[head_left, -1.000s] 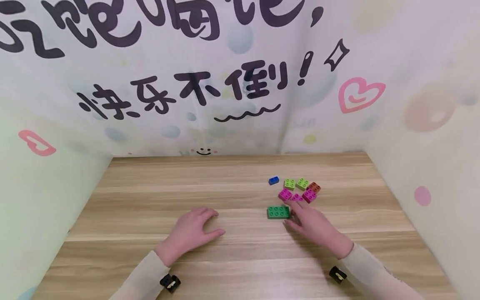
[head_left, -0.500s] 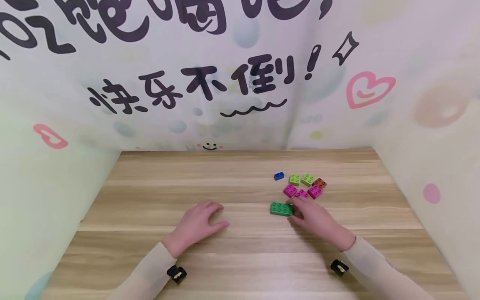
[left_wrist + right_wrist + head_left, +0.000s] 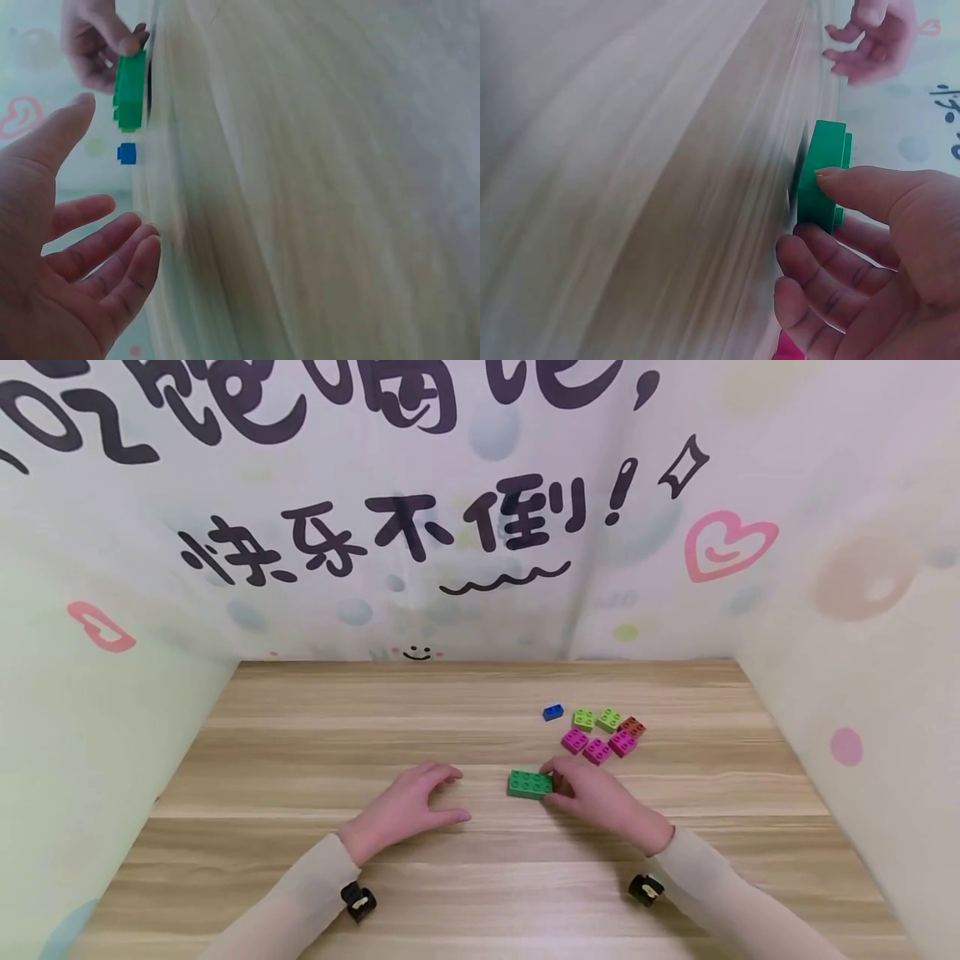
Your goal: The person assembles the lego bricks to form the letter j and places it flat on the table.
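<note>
1. Green brick (image 3: 529, 785), studs up, sits well to the right of the left hand's (image 3: 400, 803) fingers; those are loosely bent and spread, with the thumb held away from them.
2. The brick's right end is pinched between the right hand's (image 3: 598, 798) fingers and thumb, the thumb on its near side; whether its base touches the table (image 3: 322, 718), I cannot tell.
3. Farther back, well beyond the right fingertips, lies a blue brick (image 3: 552, 712).
4. 3 pink bricks (image 3: 597, 752) lie behind the right hand, a little to the right of its fingertips.
5. 2 lime bricks (image 3: 582, 720) lie beyond the pink ones, farther from those fingers.
6. A rust-brown brick (image 3: 633, 727) lies farthest right of the fingertips.
</note>
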Demonstrator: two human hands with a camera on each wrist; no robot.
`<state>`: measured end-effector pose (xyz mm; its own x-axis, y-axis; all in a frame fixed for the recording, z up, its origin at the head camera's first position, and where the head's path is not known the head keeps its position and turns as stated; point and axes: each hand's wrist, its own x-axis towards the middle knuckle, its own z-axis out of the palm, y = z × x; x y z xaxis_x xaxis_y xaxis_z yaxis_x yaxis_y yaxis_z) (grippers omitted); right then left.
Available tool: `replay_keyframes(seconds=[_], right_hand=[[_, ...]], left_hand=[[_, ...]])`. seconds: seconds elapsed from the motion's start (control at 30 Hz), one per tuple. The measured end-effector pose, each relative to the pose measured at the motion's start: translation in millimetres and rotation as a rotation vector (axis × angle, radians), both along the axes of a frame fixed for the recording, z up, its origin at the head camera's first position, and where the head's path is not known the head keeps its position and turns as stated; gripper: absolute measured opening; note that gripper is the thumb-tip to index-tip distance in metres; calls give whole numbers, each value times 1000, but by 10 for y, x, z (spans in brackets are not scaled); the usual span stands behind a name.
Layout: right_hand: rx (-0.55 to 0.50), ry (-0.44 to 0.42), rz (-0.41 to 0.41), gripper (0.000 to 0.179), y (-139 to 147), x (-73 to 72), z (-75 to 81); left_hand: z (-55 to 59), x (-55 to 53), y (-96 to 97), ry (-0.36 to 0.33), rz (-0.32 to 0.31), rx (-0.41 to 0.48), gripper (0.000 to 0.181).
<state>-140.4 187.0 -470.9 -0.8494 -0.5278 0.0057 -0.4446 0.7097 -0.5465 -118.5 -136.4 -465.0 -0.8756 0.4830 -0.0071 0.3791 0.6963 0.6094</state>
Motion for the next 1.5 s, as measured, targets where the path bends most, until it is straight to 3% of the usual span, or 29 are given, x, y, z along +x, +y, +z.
replay_keyframes(seconds=[0.17,0.37,0.5,0.67,0.93,1.13,1.37,1.5], right_hand=[[9,39,40,33,-120,-1,-12],[6,19,64,34,-234,5,-3],[-8,10,90,32,-300,6,-8],[-20,-13,97,29,-328,-8,-15],[-26,-27,79,28,-341,-6,-46],[-31,-50,85,28,-355,7,-44],[-56,-23,107,40,-182,27,12],[-63,13,79,42,4,30,47]], left_hand=[[-42,-43,96,12,-37,63,53],[-120,-124,220,-50,-32,184,52],[-169,-162,310,-66,-60,232,53],[-205,-197,433,-66,-93,219,49],[-271,-172,473,-67,-63,247,32],[-277,-151,445,-72,-56,267,30],[-284,-154,444,-71,-59,261,33],[-298,-165,448,-71,-61,260,33]])
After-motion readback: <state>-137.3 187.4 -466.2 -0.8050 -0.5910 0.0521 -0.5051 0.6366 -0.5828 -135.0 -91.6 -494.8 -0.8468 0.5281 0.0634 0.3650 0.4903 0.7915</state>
